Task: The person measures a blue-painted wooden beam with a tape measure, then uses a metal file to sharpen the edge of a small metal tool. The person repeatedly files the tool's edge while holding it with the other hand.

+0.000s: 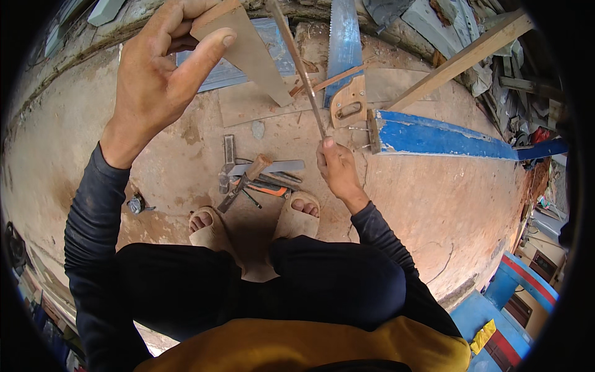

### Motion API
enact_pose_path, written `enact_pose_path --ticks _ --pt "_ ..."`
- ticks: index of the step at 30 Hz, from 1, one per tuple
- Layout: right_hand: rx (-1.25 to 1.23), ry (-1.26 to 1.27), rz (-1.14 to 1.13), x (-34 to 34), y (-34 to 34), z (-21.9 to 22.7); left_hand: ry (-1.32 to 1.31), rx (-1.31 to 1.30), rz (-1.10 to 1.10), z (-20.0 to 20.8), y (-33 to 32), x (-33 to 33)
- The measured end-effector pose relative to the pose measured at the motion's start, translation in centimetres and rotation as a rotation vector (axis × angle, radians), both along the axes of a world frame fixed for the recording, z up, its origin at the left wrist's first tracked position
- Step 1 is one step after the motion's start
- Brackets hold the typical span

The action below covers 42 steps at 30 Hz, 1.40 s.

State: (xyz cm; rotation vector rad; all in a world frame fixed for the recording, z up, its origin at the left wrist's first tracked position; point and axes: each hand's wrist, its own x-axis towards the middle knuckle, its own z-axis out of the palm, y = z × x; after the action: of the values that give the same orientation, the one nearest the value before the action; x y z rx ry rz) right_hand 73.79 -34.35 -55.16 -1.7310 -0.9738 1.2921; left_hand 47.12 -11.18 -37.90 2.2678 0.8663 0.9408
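Observation:
My left hand (158, 74) is raised at the upper left, its thumb and fingers closed on a flat, tapering grey-brown piece (257, 59). Whether that piece is wood or metal I cannot tell. Lower and to the right, my right hand (339, 170) grips the bottom end of a long, thin, brownish rod (300, 68), which slants up past the top edge. Just beyond this hand lies a handsaw with a wooden handle (349, 102) and a wide blade (344, 37). On the ground before my feet, a hammer (229, 162) and several other hand tools (263, 180) lie in a pile.
A blue-painted board (443, 135) with nails at its end lies to the right, beside a slanting wooden batten (462, 59). Scrap (446, 28) is heaped at the far right. Nearer, a blue plastic chair (496, 316) stands at the lower right.

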Motion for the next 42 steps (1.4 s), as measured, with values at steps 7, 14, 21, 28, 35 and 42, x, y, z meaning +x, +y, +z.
enact_pose_path --ticks 7,14,21,28,35,42 --pt "-0.769 0.146 -0.088 0.6 1.0 0.7 -0.011 -0.019 0.008 -0.1 1.4 0.0" --pt "0.297 0.031 -0.050 0.2 -0.5 0.3 0.000 -0.088 0.055 -0.4 1.1 -0.2" --pt "-0.317 0.124 -0.108 1.0 -1.2 -2.1 0.021 -0.073 0.076 -0.5 1.1 -0.6" --pt "-0.525 -0.033 -0.066 1.1 -2.1 -3.7 -0.054 -0.061 0.019 -1.0 1.8 -0.6" --pt "-0.199 0.070 -0.084 1.1 -2.6 -4.5 -0.041 -0.143 0.078 -1.2 2.3 -1.0" --pt "-0.254 0.031 -0.138 0.0 -2.2 -5.3 -0.043 -0.060 0.020 -1.3 2.5 -0.9"
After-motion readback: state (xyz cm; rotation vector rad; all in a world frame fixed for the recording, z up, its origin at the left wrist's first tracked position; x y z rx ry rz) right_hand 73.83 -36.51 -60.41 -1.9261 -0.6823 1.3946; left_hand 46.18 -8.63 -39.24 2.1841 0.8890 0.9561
